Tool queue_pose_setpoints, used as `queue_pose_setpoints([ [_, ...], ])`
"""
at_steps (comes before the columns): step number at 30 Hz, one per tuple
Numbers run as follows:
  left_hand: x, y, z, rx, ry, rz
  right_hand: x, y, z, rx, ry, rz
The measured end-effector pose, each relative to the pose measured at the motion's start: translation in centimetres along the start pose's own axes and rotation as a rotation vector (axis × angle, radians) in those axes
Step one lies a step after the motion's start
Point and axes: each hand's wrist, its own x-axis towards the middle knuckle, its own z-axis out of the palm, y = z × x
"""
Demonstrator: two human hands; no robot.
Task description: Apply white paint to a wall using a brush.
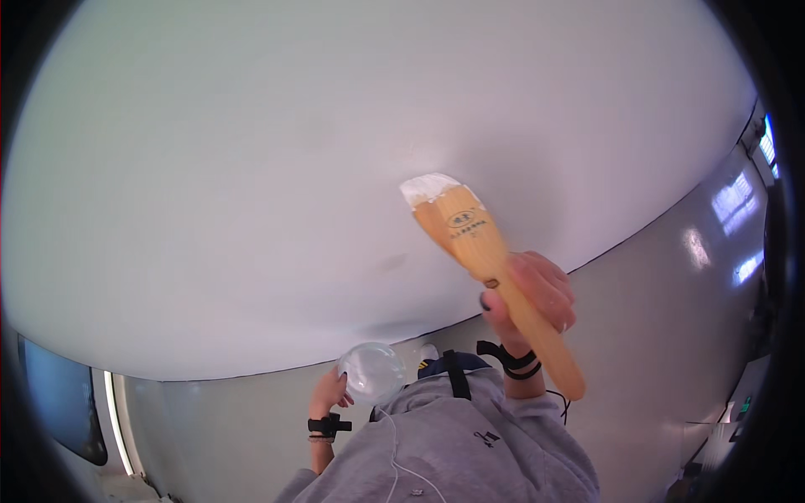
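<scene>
Overhead, the right hand (537,293) holds a wide wooden paintbrush (486,260) by its long flat handle, the fingers (549,281) wrapped shut around the middle of the handle while the handle's end sticks out past the wrist. The brush slants up to the left, and its bristles (428,189), loaded with white paint, press against a broad white surface (293,168) that fills most of the view. A thin dark line marks where that white surface meets a greyer glossy panel (671,302), which shows bright reflections at the right. Black straps (513,362) circle the right wrist.

Lower down, the left hand (329,392) grips a small clear round container (371,371), fingers closed against its side; it sits well apart from the brush, near the person's grey hooded sweatshirt (453,453). A black band (327,426) is on the left wrist. A dark window-like opening (63,398) with a light strip beside it shows at the lower left edge.
</scene>
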Motion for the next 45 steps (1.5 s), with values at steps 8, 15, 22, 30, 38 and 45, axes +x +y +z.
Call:
queue_pose_setpoints([
  [8, 0.0, -1.8, -1.2, -0.065, 0.025, -0.069, 1.3, 0.9, 2.8, 0.084, -0.071, 0.044],
  [15, -0.6, -1.8, -2.5, -0.058, 0.045, -0.034, 2.9, -0.8, 3.5, 0.032, -0.026, 0.033],
  [22, -0.8, -2.0, -2.5, -0.060, 0.034, 0.045, 3.7, -2.1, 3.3, 0.002, 0.050, -0.064],
  [30, -0.7, -2.1, -1.8, -0.083, 0.039, 0.015, 0.9, -1.1, 2.0, -0.114, 0.634, -0.016],
  [38, -0.8, -1.8, -1.5, -0.061, 0.028, -0.003, -1.1, -0.3, 1.3, -0.139, 0.507, 0.150],
  [45, -1.7, -2.2, -0.8, -0.088, 0.050, 0.020, -1.4, -2.4, 2.1, 0.180, 0.586, 0.595],
])
